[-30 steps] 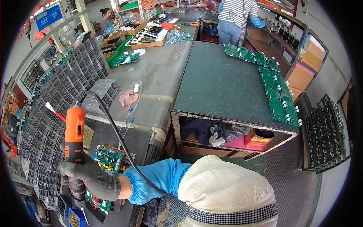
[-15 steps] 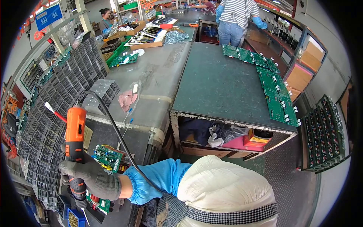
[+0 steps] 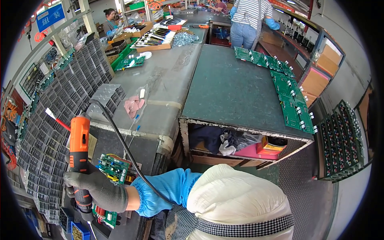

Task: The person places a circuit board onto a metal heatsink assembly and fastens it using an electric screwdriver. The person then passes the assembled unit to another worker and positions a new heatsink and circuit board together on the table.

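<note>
Grey-gloved left hand [image 3: 98,190], fingers wrapped around an orange-and-black electric screwdriver [image 3: 79,158], holds it upright over a green circuit board [image 3: 114,168]; right hand unseen.

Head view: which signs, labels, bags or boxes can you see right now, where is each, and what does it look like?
Sign: blue rectangle, white characters, upper left on the rack frame.
Plastic bag: clear, pink pieces inside, on the grey bench.
Small box: orange and yellow, on the shelf under the green table.
Cardboard boxes: tan, one pink-topped, on the right shelving.
No screens visible.
</note>
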{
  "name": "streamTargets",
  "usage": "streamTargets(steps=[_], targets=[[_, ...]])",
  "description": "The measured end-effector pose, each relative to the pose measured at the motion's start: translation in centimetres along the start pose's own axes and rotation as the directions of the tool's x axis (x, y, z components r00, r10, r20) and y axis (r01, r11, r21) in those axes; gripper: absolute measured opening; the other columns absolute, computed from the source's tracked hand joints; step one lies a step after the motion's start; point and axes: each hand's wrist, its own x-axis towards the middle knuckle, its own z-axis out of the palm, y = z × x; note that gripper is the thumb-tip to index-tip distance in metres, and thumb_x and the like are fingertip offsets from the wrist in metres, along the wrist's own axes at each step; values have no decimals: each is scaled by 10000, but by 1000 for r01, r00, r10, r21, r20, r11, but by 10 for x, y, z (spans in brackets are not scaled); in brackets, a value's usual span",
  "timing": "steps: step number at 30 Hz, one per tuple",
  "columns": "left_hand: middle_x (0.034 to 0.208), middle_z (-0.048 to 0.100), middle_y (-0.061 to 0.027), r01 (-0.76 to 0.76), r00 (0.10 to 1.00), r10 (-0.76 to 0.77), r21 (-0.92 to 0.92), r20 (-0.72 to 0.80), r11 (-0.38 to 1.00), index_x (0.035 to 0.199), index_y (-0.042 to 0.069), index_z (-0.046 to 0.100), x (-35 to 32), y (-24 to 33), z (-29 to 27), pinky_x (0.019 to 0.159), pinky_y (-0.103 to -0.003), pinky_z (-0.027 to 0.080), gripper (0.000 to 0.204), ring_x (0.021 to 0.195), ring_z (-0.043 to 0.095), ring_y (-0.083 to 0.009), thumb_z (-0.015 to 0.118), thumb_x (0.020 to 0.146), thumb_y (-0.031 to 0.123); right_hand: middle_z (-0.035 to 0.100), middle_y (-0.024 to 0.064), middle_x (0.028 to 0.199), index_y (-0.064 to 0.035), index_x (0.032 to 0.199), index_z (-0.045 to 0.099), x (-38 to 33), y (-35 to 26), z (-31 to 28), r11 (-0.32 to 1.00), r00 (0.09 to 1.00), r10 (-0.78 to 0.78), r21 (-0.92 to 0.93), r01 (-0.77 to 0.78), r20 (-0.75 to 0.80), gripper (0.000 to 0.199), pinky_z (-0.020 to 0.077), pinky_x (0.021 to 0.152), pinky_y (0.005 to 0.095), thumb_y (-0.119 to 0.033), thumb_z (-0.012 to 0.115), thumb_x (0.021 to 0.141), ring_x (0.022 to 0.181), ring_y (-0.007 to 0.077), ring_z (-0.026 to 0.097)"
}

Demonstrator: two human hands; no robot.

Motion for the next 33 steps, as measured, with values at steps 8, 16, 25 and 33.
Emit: streamTargets(steps=[8, 16, 25, 33], targets=[[928, 705, -25, -11, 1000, 10, 23, 5, 1000, 1458, 105, 496, -5, -2, 4, 469, -272, 500, 431, 602, 592, -120, 414, 1127, 369, 589, -4, 815, -114, 1042, 547, 2, 4, -8, 999, 999, 33, -44, -32, 12, 301, 528, 731, 326, -323, 728, 924, 764, 122, 607], [964, 694, -54, 57, 982, -9, -250, 191, 966, 1309, 18, 597, -27, 16, -61, 617, -257, 520, 328, 712, 609, -134, 508, 1095, 249, 603, 3, 842, -111, 1052, 558, 10, -4, 6, 1000, 999, 12, 17, -12, 46, 305, 523, 721, 326, -320, 733, 916, 786, 126, 625], [1097, 706, -129, -260, 720, -118, -423, -684, 868, 1369, -6, 599, -33, 28, -118, 664, -252, 578, 322, 782, 682, -187, 464, 1099, 106, 595, 16, 889, -109, 1160, 517, 23, -34, 14, 971, 977, -203, -121, 209, 61, 391, 539, 747, 337, -329, 734, 920, 803, 144, 634], [1041, 663, -127, -435, 873, 276, -388, -401, 812, 1238, -49, 656, -6, 26, -263, 832, -262, 588, 232, 781, 653, -172, 579, 1023, -10, 598, 65, 1013, -75, 1543, 329, 28, -16, -2, 980, 983, -103, -153, 126, 152, 793, 534, 845, 395, -259, 757, 902, 915, 185, 640]])
